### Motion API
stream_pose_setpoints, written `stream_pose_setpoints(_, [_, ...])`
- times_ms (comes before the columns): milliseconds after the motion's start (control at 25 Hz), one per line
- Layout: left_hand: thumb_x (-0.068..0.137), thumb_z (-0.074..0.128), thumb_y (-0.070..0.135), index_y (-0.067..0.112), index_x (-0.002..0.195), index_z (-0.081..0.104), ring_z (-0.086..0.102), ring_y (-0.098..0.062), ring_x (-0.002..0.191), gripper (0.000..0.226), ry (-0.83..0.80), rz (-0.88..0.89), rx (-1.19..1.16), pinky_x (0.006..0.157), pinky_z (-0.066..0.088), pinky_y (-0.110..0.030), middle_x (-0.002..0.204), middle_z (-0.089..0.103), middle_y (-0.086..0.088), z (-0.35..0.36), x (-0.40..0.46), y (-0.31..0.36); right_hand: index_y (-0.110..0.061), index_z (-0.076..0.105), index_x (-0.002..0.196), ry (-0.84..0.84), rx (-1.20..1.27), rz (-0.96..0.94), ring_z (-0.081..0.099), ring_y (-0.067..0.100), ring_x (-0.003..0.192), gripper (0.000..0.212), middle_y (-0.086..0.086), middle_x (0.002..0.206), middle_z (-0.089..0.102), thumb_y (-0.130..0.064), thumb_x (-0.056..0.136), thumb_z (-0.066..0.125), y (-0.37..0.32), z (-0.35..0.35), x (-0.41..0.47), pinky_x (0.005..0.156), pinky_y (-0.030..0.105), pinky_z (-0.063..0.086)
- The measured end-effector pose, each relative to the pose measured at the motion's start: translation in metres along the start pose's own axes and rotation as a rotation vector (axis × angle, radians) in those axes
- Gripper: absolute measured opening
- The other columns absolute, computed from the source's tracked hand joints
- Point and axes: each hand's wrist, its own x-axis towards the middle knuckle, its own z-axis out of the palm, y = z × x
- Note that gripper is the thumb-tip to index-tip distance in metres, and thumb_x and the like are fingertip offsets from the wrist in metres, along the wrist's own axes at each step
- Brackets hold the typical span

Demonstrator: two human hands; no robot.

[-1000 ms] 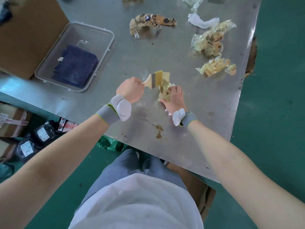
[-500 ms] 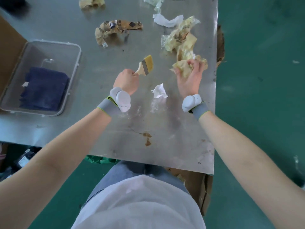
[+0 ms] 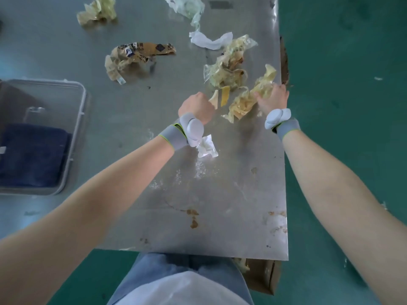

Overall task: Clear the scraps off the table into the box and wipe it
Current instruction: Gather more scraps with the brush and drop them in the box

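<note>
My left hand (image 3: 196, 106) is shut on a small wooden brush (image 3: 221, 97), its bristles pointing right toward a yellowish wad of tape scraps (image 3: 243, 103). My right hand (image 3: 274, 99) grips that wad near the right edge of the steel table (image 3: 220, 205). A white crumpled paper (image 3: 206, 146) lies just below my left wrist. More scraps lie farther back: a clear yellowish bundle (image 3: 226, 69), brown printed tape (image 3: 136, 55), a white strip (image 3: 210, 40), a greenish film (image 3: 187, 6) and a yellow wad (image 3: 98, 11). A cardboard box (image 3: 262, 275) shows under the table's near right corner.
A clear plastic bin (image 3: 72, 137) holding a folded dark blue cloth (image 3: 33, 155) stands at the left. Brown stains (image 3: 193, 219) mark the near part of the table. Green floor (image 3: 341, 62) lies to the right. A brown cardboard edge (image 3: 284, 64) shows past the right rim.
My right hand has moved from the near middle to the right edge and taken hold of a scrap wad there. The left hand with the brush followed to the right. The white paper stays behind.
</note>
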Motion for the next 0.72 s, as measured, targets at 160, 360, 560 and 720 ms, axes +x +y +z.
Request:
stream_pose_setpoints(160, [0.086,0.042,0.010,-0.003,0.100,0.062,0.055,-0.038,0.083,0.028,-0.101,0.011,-0.003,0.065,0.043,-0.038,0.106,0.066,-0.023,0.012,0.022,0.007,-0.002,0.044,0.131,-0.069,0.016,0.030,0.034,0.035,0.127,0.053,0.019,0.136,0.041,-0.031,0.089,0.057,0.004,0.017,-0.001,0.106,0.040,0.028])
stream_pose_setpoints(360, [0.082,0.044,0.008,0.011,0.057,0.033,0.032,-0.025,0.058,0.028,-0.192,0.027,-0.083,0.046,0.021,-0.027,0.058,0.036,-0.004,0.020,0.028,0.003,-0.013,0.045,0.131,-0.101,0.072,0.068,0.029,0.034,0.126,0.057,0.007,0.140,0.035,-0.045,0.085,0.051,0.008,0.039,-0.015,0.104,0.043,0.026])
stream_pose_setpoints(560, [0.082,0.047,0.005,0.009,0.060,0.042,0.029,-0.026,0.058,0.023,-0.264,0.017,-0.223,0.046,0.021,-0.025,0.055,0.031,-0.003,0.030,0.038,-0.003,-0.020,0.047,0.135,-0.045,0.165,0.171,0.029,0.034,0.125,0.063,0.001,0.146,0.030,-0.061,0.087,0.046,0.003,0.056,-0.019,0.106,0.048,0.031])
stream_pose_setpoints(720, [0.088,0.048,0.008,0.012,0.066,0.051,0.043,-0.023,0.072,0.023,-0.311,0.063,-0.302,0.047,0.033,-0.024,0.065,0.047,-0.005,0.032,0.039,0.002,-0.018,0.041,0.140,0.018,0.246,0.252,0.033,0.036,0.122,0.057,0.005,0.147,0.029,-0.045,0.092,0.053,-0.005,0.064,-0.028,0.099,0.040,0.034])
